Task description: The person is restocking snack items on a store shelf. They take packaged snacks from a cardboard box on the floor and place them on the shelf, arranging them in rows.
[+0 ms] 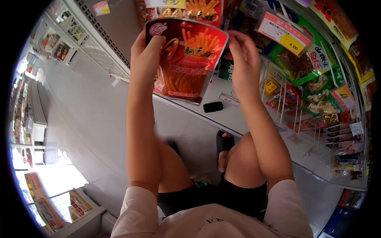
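A red and black snack bag [186, 55] with pictures of orange strips is held up in front of me, its clear lower part showing the strips inside. My left hand [147, 49] grips its left edge, the thumb lying on the front. At the upper right corner, my right hand [245, 53] pinches the bag, its fingers partly hidden behind the edge. Right behind it hang similar red snack bags [202, 10] with a price tag across their top.
Packed snacks in green bags [313, 59] hang on wire hooks to the right, with a red-edged price tag [283, 31] before them. A white shelf base [234, 115] bears a small black object [213, 106]. Leftward, an aisle floor [91, 107] runs between shelves.
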The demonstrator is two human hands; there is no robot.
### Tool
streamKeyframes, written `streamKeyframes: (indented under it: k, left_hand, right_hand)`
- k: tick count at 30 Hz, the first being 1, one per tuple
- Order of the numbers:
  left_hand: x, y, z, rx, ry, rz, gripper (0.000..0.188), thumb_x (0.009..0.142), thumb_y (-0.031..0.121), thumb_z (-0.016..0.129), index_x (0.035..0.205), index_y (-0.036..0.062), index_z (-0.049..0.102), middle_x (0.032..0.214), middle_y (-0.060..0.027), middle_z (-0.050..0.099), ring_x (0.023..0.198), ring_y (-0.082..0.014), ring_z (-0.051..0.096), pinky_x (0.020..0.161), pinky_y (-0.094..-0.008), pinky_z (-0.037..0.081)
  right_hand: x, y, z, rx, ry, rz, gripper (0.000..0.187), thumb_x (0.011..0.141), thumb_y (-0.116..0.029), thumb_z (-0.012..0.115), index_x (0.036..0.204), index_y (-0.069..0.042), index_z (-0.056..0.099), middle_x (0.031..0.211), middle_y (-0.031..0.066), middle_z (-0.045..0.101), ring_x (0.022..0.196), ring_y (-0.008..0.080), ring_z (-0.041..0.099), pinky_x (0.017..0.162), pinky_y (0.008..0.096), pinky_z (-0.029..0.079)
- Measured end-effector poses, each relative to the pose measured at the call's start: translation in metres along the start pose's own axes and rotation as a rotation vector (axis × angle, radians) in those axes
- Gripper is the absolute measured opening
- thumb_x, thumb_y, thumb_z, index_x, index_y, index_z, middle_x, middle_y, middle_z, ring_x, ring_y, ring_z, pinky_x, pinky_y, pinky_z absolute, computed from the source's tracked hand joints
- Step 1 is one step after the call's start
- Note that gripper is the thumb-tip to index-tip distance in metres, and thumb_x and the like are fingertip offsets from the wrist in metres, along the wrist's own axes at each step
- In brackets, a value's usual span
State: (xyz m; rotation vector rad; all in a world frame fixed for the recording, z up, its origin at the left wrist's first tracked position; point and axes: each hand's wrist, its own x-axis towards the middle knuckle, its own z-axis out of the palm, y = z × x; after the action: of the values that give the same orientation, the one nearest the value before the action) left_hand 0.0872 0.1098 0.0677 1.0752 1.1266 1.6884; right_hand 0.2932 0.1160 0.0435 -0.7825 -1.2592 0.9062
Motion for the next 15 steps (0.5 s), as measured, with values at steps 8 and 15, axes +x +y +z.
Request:
streamKeyframes:
  k: [8, 15]
  left_hand:
    - [0.003, 0.002, 0.002, -0.108, 0.103, 0.056, 0.025, 0.093, 0.012, 0.062, 0.115, 0.0005, 0.064, 0.095, -0.0024, 0.069, 0.076, -0.0082, 0.061, 0.067, -0.0252, 0.050]
    - [0.012, -0.003, -0.002, -0.151, 0.163, 0.173, 0.035, 0.093, 0.017, 0.070, 0.121, 0.0007, 0.058, 0.101, -0.0034, 0.069, 0.087, -0.0097, 0.064, 0.077, -0.0265, 0.053]
  right_hand:
    - [-0.009, 0.011, 0.006, -0.155, -0.101, 0.102, 0.035, 0.100, -0.030, 0.066, 0.116, 0.002, 0.066, 0.099, 0.0050, 0.072, 0.085, 0.0090, 0.059, 0.079, 0.0242, 0.047]
    - [-0.009, 0.028, 0.011, -0.171, -0.294, 0.186, 0.035, 0.098, -0.029, 0.070, 0.110, 0.004, 0.066, 0.095, 0.0047, 0.074, 0.085, 0.0061, 0.062, 0.075, 0.0218, 0.047]
